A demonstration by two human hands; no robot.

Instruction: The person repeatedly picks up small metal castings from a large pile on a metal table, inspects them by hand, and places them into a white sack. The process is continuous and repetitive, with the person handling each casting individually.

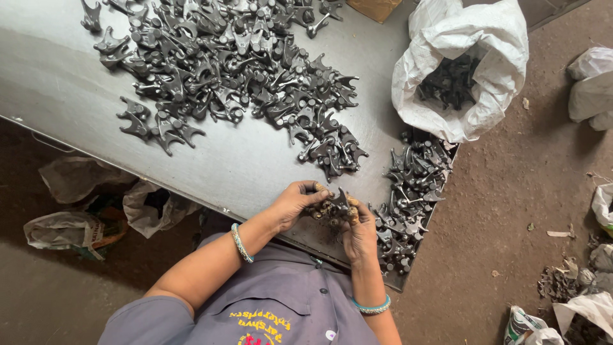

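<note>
grip: both hands clamped on one dark metal part (338, 202), held between them just above the table's near edge
left hand (295, 201): fingers curled over the part from the left, thumb on top; beaded bangle (240, 243) on that wrist
right hand (359, 231): gripping the part from below and right, fingertips look grimy; teal bangle (372, 307) on that wrist
part: small forked casting, dark grey, same kind as the piles; exact orientation hard to read behind the fingers
table (236, 166): flat grey sheet-metal top, dull sheen, set diagonally in view, thin rim along the near edge
big pile (236, 70): loose spread of forked castings across the far half of the table, a few strays at its left fringe
small pile (408, 198): denser heap at the table's right end, just beside the right hand, reaching the table corner
sack (463, 70): white woven bag, mouth open, more dark castings inside; sits at the table's far right corner, touching the small pile's far end
box (375, 7): brown cardboard corner at the top edge, mostly cut off
floor (511, 191): bare brown dirt or dusty concrete, scattered paper scraps and bits
left of table: crumpled pale bags (96, 204) lying on the floor under and beside the table edge
right edge: more white sacks (590, 83), plus a debris heap (562, 281) and a printed bag low right
clothing: grey buttoned work shirt (281, 300), yellow and red embroidery on the chest
</note>
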